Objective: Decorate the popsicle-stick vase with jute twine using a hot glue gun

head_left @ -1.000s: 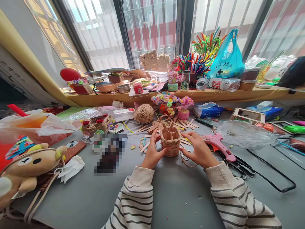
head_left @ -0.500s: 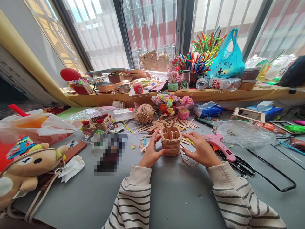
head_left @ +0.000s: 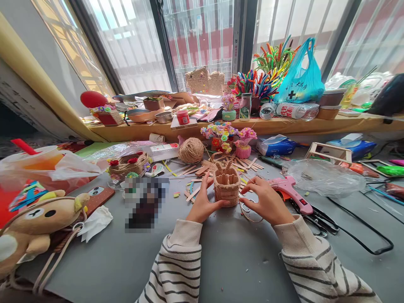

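A small woven basket (head_left: pixel 226 194), made of twine and wooden craft sticks with a bow-like piece at its back rim, stands upright on the grey table. Around its left side is my left hand (head_left: pixel 204 203), fingers stretched and thumb reaching across the lower front, seemingly touching it. My right hand (head_left: pixel 267 201) is just right of the basket, fingers bent, with a gap between thumb and forefinger. Below those fingertips a loose strand of twine (head_left: pixel 252 220) curves over the table. Scissors, partly hidden by my right hand, lie there too.
Craft sticks (head_left: pixel 205 168) are scattered behind the basket, near a ball of twine (head_left: pixel 191 150). A pink glue gun (head_left: pixel 288 191) and black-handled pliers (head_left: pixel 320 221) lie to the right. On the left are a plush bear (head_left: pixel 41 223), a phone (head_left: pixel 101 193) and a crumpled tissue (head_left: pixel 95 222).
My left thumb has slid farther right across the basket's front. My right fingers have bent and drawn closer together near the twine strand. The basket stays in place.
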Action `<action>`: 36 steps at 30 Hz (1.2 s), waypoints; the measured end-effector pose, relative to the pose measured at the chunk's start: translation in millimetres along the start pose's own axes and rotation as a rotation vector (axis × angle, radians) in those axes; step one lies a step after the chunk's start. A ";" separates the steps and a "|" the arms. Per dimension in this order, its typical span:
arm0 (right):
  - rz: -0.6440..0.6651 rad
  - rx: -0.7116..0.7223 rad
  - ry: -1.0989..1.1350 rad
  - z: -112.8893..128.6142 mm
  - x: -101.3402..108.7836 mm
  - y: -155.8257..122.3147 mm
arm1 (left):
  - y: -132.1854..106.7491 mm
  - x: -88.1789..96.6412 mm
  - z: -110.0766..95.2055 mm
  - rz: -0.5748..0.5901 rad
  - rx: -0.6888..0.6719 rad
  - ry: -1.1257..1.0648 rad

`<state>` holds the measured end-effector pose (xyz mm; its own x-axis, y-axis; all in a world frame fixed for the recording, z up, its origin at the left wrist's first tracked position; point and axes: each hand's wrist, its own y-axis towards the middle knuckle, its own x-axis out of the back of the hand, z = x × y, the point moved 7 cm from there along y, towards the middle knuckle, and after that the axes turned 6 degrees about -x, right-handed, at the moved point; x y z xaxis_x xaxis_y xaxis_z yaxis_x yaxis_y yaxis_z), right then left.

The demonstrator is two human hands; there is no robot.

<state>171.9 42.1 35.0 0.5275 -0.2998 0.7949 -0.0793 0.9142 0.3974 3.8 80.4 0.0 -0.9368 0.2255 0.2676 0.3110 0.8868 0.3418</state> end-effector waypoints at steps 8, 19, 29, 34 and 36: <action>-0.014 -0.024 0.084 7.7 -4.4 0.0 | 0.7 2.0 -1.0 -0.050 -0.001 0.033; -0.072 -0.014 0.167 21.4 -3.0 -1.1 | -0.6 4.6 9.2 -0.120 0.108 -0.077; -0.347 -0.019 0.160 10.6 12.3 -2.3 | -1.7 3.0 10.2 -0.115 0.176 -0.124; -0.377 0.062 0.216 20.9 18.3 -5.0 | -1.9 2.9 8.9 -0.123 0.166 -0.119; -0.340 0.108 0.245 27.0 16.1 -5.6 | -1.6 2.1 7.4 -0.121 0.161 -0.129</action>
<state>158.0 24.8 57.9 0.7232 -0.4936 0.4830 0.0526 0.7367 0.6742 0.1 82.4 -6.6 -0.9815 0.1543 0.1131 0.1757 0.9611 0.2131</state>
